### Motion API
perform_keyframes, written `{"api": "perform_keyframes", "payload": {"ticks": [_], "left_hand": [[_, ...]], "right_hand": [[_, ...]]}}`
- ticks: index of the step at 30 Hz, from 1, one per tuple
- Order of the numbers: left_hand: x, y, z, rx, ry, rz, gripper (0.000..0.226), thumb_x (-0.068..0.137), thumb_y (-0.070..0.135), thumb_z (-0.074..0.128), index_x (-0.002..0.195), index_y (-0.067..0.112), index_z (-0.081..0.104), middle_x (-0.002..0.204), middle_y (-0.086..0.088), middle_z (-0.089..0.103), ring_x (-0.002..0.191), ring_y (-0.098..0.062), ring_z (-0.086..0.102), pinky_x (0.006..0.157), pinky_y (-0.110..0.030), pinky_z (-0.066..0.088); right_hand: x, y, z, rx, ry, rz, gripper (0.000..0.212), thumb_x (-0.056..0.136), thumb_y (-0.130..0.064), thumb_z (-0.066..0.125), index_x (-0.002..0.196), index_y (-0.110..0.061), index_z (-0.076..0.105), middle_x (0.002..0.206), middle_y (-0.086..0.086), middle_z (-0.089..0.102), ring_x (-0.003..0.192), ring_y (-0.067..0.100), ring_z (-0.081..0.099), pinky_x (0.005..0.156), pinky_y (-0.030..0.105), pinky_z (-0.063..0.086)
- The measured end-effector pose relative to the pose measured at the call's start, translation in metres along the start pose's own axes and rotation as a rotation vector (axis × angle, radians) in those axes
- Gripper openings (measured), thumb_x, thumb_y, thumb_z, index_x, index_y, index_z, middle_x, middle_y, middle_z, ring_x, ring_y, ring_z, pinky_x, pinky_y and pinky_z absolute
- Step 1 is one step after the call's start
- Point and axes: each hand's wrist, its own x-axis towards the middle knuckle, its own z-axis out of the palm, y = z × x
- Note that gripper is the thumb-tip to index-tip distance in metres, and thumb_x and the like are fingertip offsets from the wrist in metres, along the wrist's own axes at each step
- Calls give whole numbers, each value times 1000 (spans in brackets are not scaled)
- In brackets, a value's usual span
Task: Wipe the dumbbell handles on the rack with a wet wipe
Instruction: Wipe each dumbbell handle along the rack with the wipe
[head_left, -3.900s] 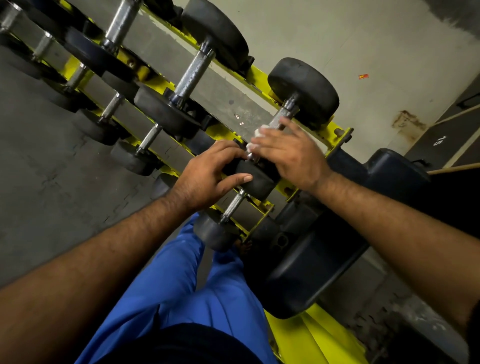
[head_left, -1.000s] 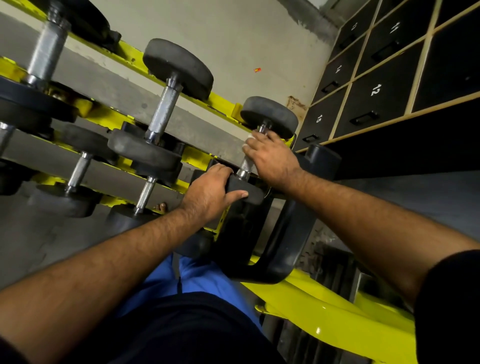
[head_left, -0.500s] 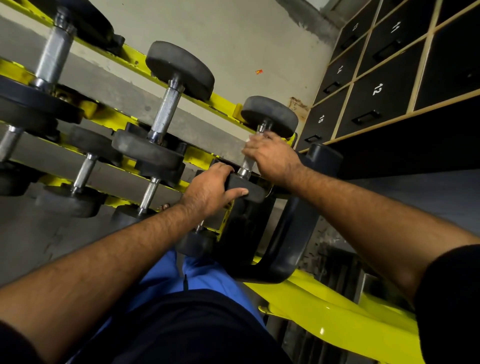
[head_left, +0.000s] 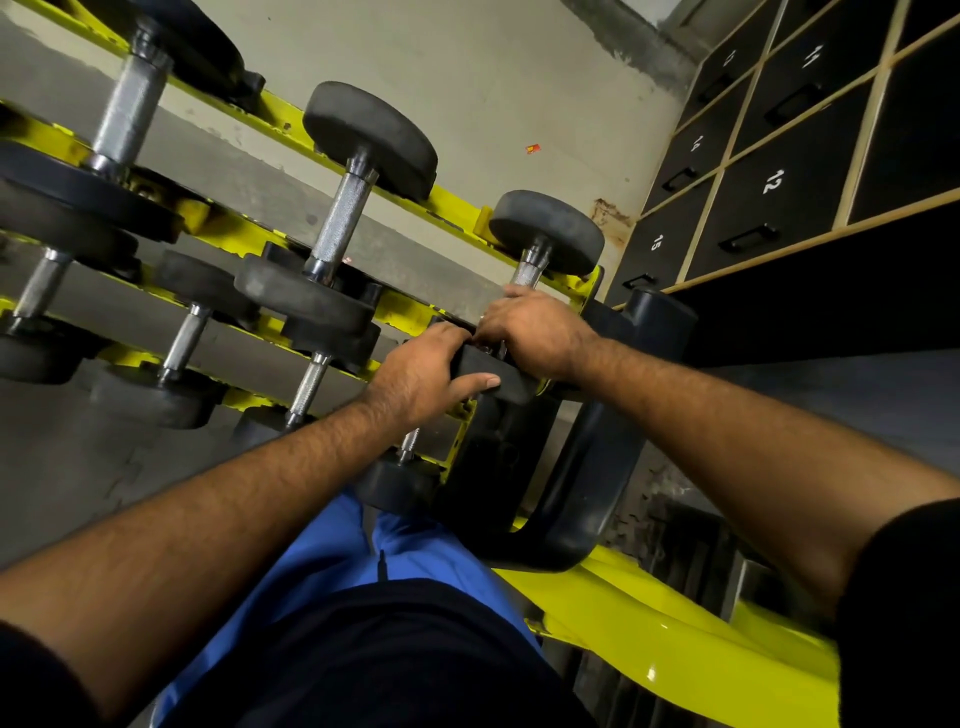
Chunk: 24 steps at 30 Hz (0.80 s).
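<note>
The rightmost dumbbell lies on the top tier of the yellow rack, with a black rubber head at each end. My right hand is curled round the lower part of its knurled steel handle; the wet wipe is hidden under my fingers. My left hand grips the near rubber head of the same dumbbell, thumb along its edge.
Several more dumbbells lie on the rack's tiers to the left. A black and yellow machine frame stands close at the right. Numbered black lockers fill the upper right. My blue trousers are below.
My right hand has slid down the handle toward the near head, baring more steel at the top. The left hand stays on the near head. The view has shifted slightly.
</note>
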Motion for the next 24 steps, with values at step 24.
{"api": "perform_keyframes", "payload": {"ticks": [24], "left_hand": [[20,-29,8,128,-18,177,48,69,37,83,103,16,57,99,-1,62,91,-21,57,74,-41,51]], "right_hand": [[-10,-2,10,90,250,203,27,90,-15,62,115,-19,72,118,0,70,126,21,53,119,40,19]]}}
